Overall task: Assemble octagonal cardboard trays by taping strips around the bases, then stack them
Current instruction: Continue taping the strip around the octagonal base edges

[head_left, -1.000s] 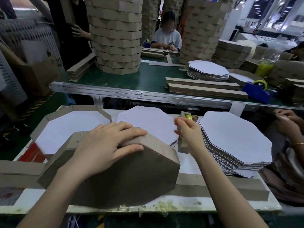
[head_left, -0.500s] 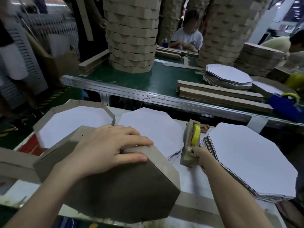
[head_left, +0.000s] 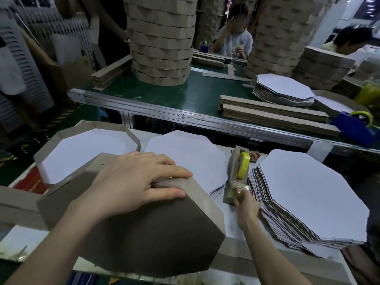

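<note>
Upturned tray (head_left: 154, 233) is lying under the flat left hand (head_left: 131, 182)
Right hand (head_left: 246, 206) is gripping the tape dispenser (head_left: 235, 173) just beside it

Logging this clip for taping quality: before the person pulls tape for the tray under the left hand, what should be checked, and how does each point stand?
1. Strip held down: ok, the left hand presses the strip onto the tray.
2. Dispenser in hand: ok, the right hand has a grip on the tape dispenser at its lower end.
3. Tape supply: ok, the yellow roll sits in it.
4. Free tape end: cannot tell, blurred.
5. Seam closed at the corner: cannot tell, hidden under the hand.
</note>
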The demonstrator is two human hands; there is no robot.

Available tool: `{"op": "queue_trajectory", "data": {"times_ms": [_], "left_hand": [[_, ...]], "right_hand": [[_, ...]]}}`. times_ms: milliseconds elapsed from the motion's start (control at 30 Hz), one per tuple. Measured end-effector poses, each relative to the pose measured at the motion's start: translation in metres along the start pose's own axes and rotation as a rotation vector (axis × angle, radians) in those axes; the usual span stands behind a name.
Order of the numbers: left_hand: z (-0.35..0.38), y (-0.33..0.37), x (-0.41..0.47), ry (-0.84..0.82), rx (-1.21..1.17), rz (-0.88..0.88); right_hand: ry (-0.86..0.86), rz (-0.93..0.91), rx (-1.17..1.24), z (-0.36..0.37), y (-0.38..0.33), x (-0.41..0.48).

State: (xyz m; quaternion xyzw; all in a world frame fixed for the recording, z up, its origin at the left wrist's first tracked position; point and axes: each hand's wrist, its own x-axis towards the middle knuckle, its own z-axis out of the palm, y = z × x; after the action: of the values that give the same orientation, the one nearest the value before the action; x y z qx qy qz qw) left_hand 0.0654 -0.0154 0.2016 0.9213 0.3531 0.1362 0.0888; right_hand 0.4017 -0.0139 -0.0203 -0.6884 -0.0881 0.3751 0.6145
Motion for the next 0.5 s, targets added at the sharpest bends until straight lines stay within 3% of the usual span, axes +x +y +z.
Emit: {"op": "queue_trajectory", "data": {"times_ms": [233,500], "left_hand": [[-0.001,0.000,-0.002,0.002,0.004,-0.014],[0.000,0.001,-0.004,-0.016,-0.006,-0.011]], "right_hand": [[-0.080,-0.137,-0.146,-0.019,0.011,0.001],[-0.098,-0.163,-0.265,-0.052,0.024,-0.002]]}}
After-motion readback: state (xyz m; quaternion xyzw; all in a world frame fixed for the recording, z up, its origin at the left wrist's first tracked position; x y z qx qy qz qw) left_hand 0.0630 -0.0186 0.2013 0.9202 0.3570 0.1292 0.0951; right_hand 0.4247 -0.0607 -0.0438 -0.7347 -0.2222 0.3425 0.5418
